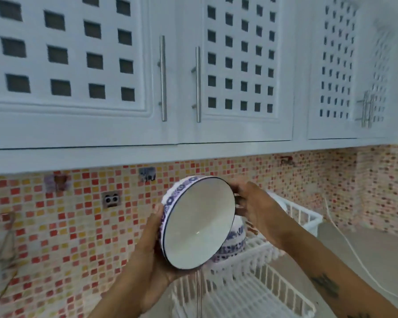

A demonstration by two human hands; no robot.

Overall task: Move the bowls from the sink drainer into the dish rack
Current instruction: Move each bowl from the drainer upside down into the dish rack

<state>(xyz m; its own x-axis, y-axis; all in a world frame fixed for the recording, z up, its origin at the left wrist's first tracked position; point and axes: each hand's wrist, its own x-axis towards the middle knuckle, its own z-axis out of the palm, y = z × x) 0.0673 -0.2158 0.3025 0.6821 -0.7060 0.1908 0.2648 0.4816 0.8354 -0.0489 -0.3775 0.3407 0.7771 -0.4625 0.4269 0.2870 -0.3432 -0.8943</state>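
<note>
I hold a white bowl (199,223) with a blue patterned outside and dark rim, tilted on its side with its inside facing me. My left hand (152,244) cups its lower left side and back. My right hand (255,205) grips its right rim. The bowl hangs above the white wire dish rack (257,292), which stands on the counter below and to the right. Another blue-patterned bowl (233,244) rests in the rack just behind the held one, partly hidden by it. The sink drainer is out of view.
White cupboards with square cut-outs and metal bar handles (163,79) hang overhead. A mosaic tile wall with a socket (112,199) runs behind. A grey counter (365,246) with a white cable lies to the right of the rack.
</note>
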